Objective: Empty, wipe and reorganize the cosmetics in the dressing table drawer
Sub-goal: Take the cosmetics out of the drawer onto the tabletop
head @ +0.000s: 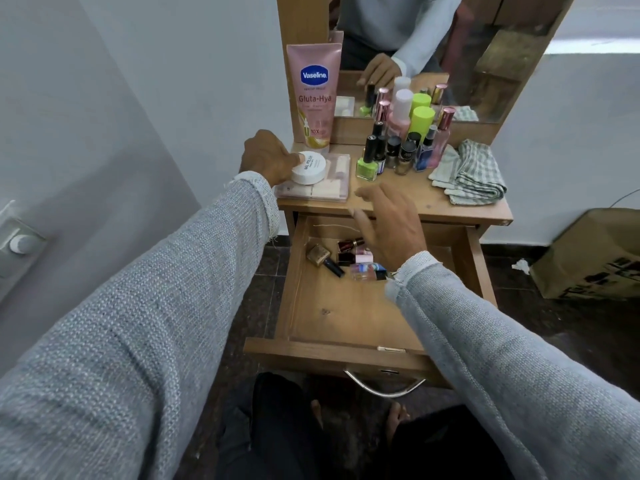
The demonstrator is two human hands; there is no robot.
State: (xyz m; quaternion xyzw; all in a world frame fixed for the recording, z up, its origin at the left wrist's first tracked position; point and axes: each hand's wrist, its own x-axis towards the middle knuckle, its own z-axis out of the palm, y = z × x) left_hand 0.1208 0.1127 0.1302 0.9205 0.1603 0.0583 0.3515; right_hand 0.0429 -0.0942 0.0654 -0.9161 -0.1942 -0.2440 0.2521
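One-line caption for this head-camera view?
Left hand sets a white nail-polish-remover jar on the dressing table while the open right hand reaches over the half-emptied drawer.

Soft, even indoor light — faint shadows, no glare, wide-angle bending at edges, slight blur throughout.

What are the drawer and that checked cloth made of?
The drawer looks like wood or a wood-look board: light brown, matt, with grain lines and a dark knot. The checked cloth seems to be soft woven fabric, probably cotton: it lies folded with limp creases.
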